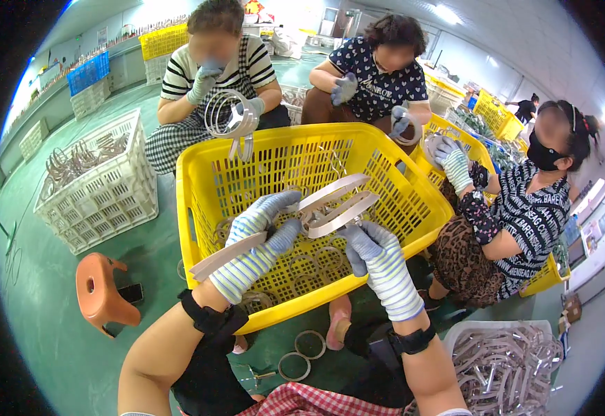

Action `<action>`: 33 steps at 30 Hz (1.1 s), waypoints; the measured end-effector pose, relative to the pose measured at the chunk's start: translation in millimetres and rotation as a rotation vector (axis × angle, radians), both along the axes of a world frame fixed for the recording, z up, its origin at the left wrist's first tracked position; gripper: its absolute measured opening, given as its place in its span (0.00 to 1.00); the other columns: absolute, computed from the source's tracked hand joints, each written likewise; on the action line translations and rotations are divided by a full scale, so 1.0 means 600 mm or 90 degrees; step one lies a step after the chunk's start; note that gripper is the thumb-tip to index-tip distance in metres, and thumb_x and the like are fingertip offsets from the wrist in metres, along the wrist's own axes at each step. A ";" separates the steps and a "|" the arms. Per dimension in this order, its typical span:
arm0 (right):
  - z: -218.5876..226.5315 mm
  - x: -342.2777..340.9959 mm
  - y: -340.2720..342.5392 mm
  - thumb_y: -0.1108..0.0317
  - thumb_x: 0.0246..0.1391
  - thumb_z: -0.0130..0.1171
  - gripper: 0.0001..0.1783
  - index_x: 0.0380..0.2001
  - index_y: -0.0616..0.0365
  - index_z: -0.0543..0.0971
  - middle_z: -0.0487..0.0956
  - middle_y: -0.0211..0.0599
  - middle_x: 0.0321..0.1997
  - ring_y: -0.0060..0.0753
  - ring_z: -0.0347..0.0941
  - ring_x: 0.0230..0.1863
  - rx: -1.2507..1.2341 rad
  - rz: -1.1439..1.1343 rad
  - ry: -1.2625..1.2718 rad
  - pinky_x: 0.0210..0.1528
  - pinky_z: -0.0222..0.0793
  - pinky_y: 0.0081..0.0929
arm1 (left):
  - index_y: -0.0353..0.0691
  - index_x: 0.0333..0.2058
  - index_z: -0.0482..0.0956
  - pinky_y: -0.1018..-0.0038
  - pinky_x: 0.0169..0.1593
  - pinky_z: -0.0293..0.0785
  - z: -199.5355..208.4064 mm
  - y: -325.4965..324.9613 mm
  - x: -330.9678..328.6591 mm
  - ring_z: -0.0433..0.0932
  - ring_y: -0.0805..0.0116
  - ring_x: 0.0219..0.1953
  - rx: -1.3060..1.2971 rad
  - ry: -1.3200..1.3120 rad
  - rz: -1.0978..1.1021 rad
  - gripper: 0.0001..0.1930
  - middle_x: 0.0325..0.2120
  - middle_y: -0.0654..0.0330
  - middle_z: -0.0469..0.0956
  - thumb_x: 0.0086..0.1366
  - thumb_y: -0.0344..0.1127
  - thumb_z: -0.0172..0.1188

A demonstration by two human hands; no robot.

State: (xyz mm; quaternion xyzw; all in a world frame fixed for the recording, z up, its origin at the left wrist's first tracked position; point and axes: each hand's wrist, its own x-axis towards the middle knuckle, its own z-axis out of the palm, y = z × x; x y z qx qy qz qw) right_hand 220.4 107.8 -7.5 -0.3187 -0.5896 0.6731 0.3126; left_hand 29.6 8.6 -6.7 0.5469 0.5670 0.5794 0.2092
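Green floor (32, 298) all round, crates (108, 208) everywhere. Over the yellow crate (316, 303), beige bands (347, 215) are held up between the left hand (268, 222) and right hand (381, 260), both gloved, each grip closed on them. Looks partway done at best: some loops (306, 269) are lying inside the crate, but loads of loose strips (503, 367) are left piled at lower right, seemingly yet to be handled.
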 end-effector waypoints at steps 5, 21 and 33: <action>-0.024 0.004 0.014 0.53 0.52 0.61 0.19 0.38 0.57 0.76 0.68 0.22 0.19 0.14 0.60 0.16 0.140 -0.052 0.020 0.18 0.54 0.14 | 0.35 0.43 0.75 0.74 0.41 0.72 -0.005 0.005 0.004 0.76 0.62 0.38 -0.016 -0.049 -0.017 0.12 0.34 0.56 0.77 0.60 0.32 0.59; -0.074 0.012 -0.013 0.66 0.58 0.49 0.26 0.60 0.53 0.63 0.69 0.35 0.58 0.38 0.67 0.57 1.038 0.102 -0.203 0.62 0.60 0.36 | 0.39 0.40 0.78 0.61 0.53 0.68 -0.104 -0.001 0.042 0.75 0.52 0.46 -0.013 0.502 -0.387 0.19 0.38 0.49 0.78 0.56 0.47 0.60; -0.141 0.014 0.060 0.61 0.50 0.63 0.17 0.41 0.58 0.77 0.77 0.31 0.39 0.23 0.72 0.40 0.766 -0.019 -0.109 0.44 0.69 0.26 | 0.38 0.37 0.77 0.64 0.35 0.74 -0.025 -0.002 0.059 0.77 0.52 0.31 -0.159 0.489 -0.281 0.11 0.28 0.50 0.77 0.63 0.38 0.52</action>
